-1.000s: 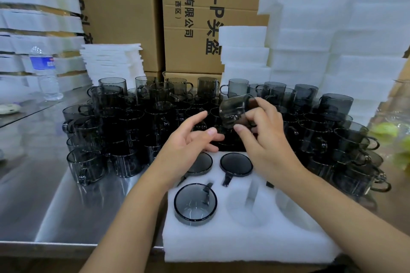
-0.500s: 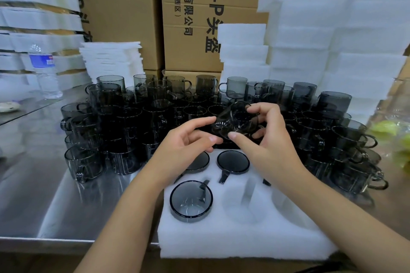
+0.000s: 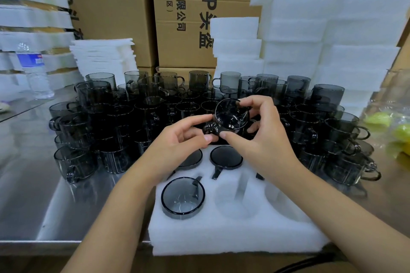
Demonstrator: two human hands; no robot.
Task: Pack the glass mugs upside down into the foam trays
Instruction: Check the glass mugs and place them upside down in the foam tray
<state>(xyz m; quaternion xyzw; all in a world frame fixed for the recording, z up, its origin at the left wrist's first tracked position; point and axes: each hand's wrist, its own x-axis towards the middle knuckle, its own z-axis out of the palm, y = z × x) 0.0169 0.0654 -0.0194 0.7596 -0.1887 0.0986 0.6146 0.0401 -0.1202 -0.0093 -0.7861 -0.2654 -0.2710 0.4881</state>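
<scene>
A smoky glass mug [image 3: 230,116] is held in the air above the back of the white foam tray [image 3: 233,235], tipped so its mouth faces me. My right hand [image 3: 264,139] grips its rim and side. My left hand [image 3: 177,139] pinches its handle from the left. Three mugs sit upside down in the tray's holes: one at the front left [image 3: 183,197], one at the back middle [image 3: 226,157], and one at the back left [image 3: 192,158], partly hidden by my left hand. Two front holes [image 3: 237,199] hold nothing.
Many upright smoky mugs [image 3: 106,122] crowd the steel table [image 3: 26,184] behind and beside the tray. Stacks of foam trays [image 3: 310,35] rise at the back right, thinner foam sheets [image 3: 104,57] at the back left. A water bottle [image 3: 33,71] stands far left before cardboard boxes [image 3: 184,17].
The mug has turned in my hands so its mouth faces me. My left hand, open before, has closed onto the handle.
</scene>
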